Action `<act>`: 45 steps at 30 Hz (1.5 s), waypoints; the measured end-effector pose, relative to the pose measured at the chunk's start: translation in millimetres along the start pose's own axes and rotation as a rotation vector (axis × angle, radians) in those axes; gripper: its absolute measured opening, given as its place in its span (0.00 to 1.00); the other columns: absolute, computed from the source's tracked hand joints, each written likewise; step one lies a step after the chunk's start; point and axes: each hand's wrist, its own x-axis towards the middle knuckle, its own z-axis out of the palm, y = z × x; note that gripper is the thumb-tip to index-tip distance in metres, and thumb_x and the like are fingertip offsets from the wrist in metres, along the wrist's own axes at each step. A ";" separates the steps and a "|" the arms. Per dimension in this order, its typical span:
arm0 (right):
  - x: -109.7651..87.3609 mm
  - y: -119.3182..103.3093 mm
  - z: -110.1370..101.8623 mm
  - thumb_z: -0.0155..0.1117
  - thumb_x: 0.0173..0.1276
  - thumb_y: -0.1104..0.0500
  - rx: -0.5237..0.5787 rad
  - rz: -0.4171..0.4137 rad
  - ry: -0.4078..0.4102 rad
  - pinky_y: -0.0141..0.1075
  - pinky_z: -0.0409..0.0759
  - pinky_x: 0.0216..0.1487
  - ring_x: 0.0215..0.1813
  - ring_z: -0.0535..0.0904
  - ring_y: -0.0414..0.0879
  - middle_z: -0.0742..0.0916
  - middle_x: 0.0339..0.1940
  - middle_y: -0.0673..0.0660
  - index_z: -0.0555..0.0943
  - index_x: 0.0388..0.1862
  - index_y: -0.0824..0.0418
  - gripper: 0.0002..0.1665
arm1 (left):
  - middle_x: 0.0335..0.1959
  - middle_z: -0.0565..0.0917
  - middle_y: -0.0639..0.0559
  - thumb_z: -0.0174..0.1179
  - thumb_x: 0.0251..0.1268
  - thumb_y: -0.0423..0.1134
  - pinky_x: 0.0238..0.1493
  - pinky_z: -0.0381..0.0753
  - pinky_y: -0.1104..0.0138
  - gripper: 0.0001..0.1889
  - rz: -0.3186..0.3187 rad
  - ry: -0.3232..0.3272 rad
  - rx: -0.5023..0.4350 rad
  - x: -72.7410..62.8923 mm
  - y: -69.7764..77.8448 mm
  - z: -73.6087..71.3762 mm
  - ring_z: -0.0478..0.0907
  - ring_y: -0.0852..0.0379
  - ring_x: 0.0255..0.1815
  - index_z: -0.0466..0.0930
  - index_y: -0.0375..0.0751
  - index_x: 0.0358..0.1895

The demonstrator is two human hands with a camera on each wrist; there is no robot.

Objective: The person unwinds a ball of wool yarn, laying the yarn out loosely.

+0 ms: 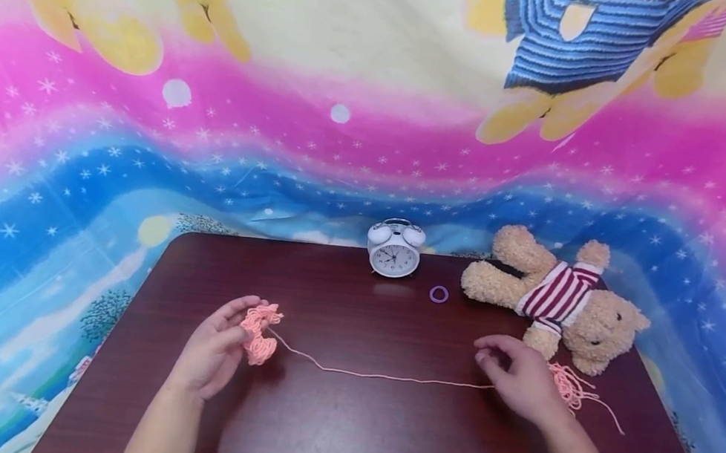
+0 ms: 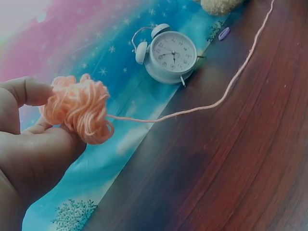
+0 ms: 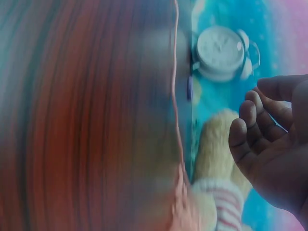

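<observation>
A small bundle of peach yarn (image 2: 79,108) is held in the left hand (image 1: 215,348), between thumb and fingers above the left part of the table. From it a single strand (image 1: 379,376) runs right across the table, passing behind the right hand (image 1: 523,379) in the head view. That hand hovers over the right side with its fingers loosely bent and nothing in them. In the right wrist view the strand (image 3: 174,72) lies apart from the fingers (image 3: 248,113). A loose heap of the same yarn (image 1: 569,388) lies beyond the right hand, partly hidden by it.
At the back of the dark red table (image 1: 313,430) stands a white twin-bell alarm clock (image 1: 394,258). Near it lies a purple ring (image 1: 439,294). A teddy bear (image 1: 556,301) in a striped shirt lies at the back right. A printed cloth (image 1: 346,142) hangs behind the table.
</observation>
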 end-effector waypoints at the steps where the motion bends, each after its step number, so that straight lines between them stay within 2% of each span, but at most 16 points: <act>1: 1.9 -4.4 5.9 0.70 0.71 0.61 0.010 -0.013 -0.003 0.38 0.81 0.40 0.37 0.80 0.38 0.88 0.37 0.45 0.88 0.48 0.54 0.09 | 0.59 0.80 0.50 0.47 0.67 0.16 0.40 0.83 0.71 0.26 -0.005 -0.009 0.001 0.4 -0.8 1.8 0.81 0.57 0.53 0.64 0.32 0.68; 10: 19.1 -50.6 57.2 0.73 0.68 0.62 0.162 -0.110 -0.098 0.32 0.80 0.36 0.34 0.78 0.35 0.85 0.35 0.43 0.88 0.47 0.57 0.09 | 0.63 0.78 0.48 0.56 0.71 0.20 0.44 0.85 0.71 0.25 -0.028 -0.095 0.018 2.7 -7.3 21.1 0.82 0.59 0.51 0.65 0.35 0.67; 13: 23.8 -67.2 72.9 0.72 0.69 0.61 0.213 -0.124 -0.144 0.31 0.80 0.34 0.33 0.78 0.36 0.84 0.34 0.42 0.88 0.46 0.57 0.08 | 0.61 0.79 0.48 0.58 0.71 0.21 0.42 0.85 0.72 0.24 -0.044 -0.107 0.025 3.8 -10.0 27.0 0.82 0.60 0.49 0.66 0.37 0.67; 19: 30.6 -99.8 100.8 0.73 0.69 0.57 0.301 -0.142 -0.238 0.32 0.82 0.36 0.35 0.80 0.37 0.84 0.35 0.42 0.87 0.49 0.56 0.11 | 0.54 0.82 0.46 0.59 0.71 0.22 0.41 0.87 0.69 0.22 -0.062 -0.144 0.022 5.8 -14.7 38.4 0.86 0.56 0.48 0.68 0.40 0.64; 22: 33.3 -113.8 113.5 0.74 0.69 0.56 0.318 -0.172 -0.280 0.33 0.84 0.38 0.37 0.81 0.38 0.86 0.39 0.48 0.87 0.53 0.59 0.16 | 0.54 0.81 0.47 0.60 0.71 0.23 0.41 0.87 0.69 0.22 -0.073 -0.146 0.021 7.1 -16.0 44.9 0.85 0.57 0.48 0.69 0.43 0.63; 25: 36.4 -124.8 124.9 0.73 0.69 0.55 0.343 -0.182 -0.330 0.36 0.86 0.42 0.40 0.83 0.41 0.88 0.48 0.54 0.84 0.59 0.59 0.21 | 0.55 0.80 0.47 0.59 0.72 0.23 0.41 0.88 0.68 0.22 -0.078 -0.148 0.010 7.9 -16.4 50.0 0.85 0.56 0.48 0.70 0.44 0.63; 28: 39.4 -132.9 134.5 0.72 0.71 0.53 0.396 -0.151 -0.391 0.43 0.88 0.50 0.47 0.87 0.48 0.88 0.56 0.57 0.81 0.64 0.59 0.26 | 0.56 0.80 0.47 0.60 0.72 0.23 0.43 0.88 0.68 0.22 -0.077 -0.147 0.006 8.0 -16.3 53.6 0.84 0.57 0.49 0.70 0.43 0.63; 31: 42.0 -138.8 141.5 0.71 0.71 0.52 0.428 -0.118 -0.431 0.46 0.86 0.56 0.54 0.87 0.52 0.88 0.57 0.59 0.78 0.68 0.60 0.30 | 0.56 0.79 0.47 0.60 0.71 0.23 0.47 0.87 0.69 0.22 -0.075 -0.133 0.004 8.1 -16.1 56.3 0.83 0.58 0.50 0.70 0.41 0.64; 33: 43.6 -141.9 144.8 0.71 0.71 0.52 0.428 -0.109 -0.436 0.44 0.86 0.57 0.56 0.87 0.51 0.89 0.56 0.58 0.78 0.68 0.61 0.30 | 0.57 0.79 0.47 0.60 0.71 0.23 0.48 0.87 0.68 0.22 -0.073 -0.131 -0.002 8.2 -16.0 57.3 0.83 0.58 0.52 0.69 0.39 0.65; 36: 45.3 -145.4 147.7 0.71 0.71 0.52 0.421 -0.113 -0.429 0.39 0.86 0.55 0.53 0.87 0.46 0.90 0.52 0.55 0.81 0.65 0.60 0.26 | 0.60 0.79 0.46 0.59 0.72 0.24 0.50 0.87 0.66 0.23 -0.071 -0.137 -0.015 8.3 -15.9 57.7 0.83 0.56 0.55 0.67 0.36 0.66; 42: 44.8 -146.1 144.5 0.69 0.73 0.53 0.418 -0.117 -0.395 0.31 0.84 0.39 0.37 0.85 0.42 0.89 0.35 0.44 0.88 0.52 0.58 0.14 | 0.61 0.79 0.45 0.59 0.72 0.24 0.49 0.87 0.66 0.23 -0.069 -0.138 -0.003 7.7 -15.9 53.7 0.83 0.55 0.55 0.66 0.36 0.66; 45: 44.0 -144.2 137.7 0.69 0.73 0.52 0.406 -0.132 -0.358 0.32 0.82 0.36 0.34 0.83 0.40 0.88 0.32 0.42 0.89 0.48 0.56 0.12 | 0.61 0.80 0.46 0.60 0.72 0.24 0.47 0.87 0.68 0.22 -0.072 -0.122 0.009 7.0 -15.6 49.8 0.83 0.56 0.53 0.67 0.36 0.65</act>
